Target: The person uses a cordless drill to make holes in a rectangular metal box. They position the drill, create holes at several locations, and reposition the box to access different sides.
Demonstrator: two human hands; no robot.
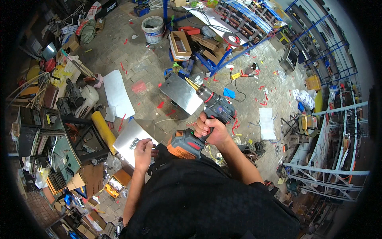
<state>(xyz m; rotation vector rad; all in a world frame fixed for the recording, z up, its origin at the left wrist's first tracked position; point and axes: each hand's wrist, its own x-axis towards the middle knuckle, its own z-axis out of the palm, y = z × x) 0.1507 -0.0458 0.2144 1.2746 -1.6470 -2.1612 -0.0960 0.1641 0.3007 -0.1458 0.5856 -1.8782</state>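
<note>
My right hand [213, 129] grips the handle of a cordless drill [217, 106] with a grey, black and orange battery [184, 144]. A gold stepped drill bit [192, 83] sticks out of its chuck, pointing up and to the left. Bent together, the fingers of my left hand [144, 154] are over a shiny metal sheet [126, 137]. At their tips is a small grey slotted shape [135, 143]; I cannot make out whether it is a loose part or a cutout. Beyond the drill bit, a silver metal box or panel [181, 93] sits low over the floor.
A blue-framed workbench [230, 57] stands ahead, with cartons [180, 44] and a bucket [153, 30] near it. A yellow roll [104, 129] and a dark metal frame [85, 137] are at the left. White metal racks [330, 167] stand right. Red scraps and cables litter the paving.
</note>
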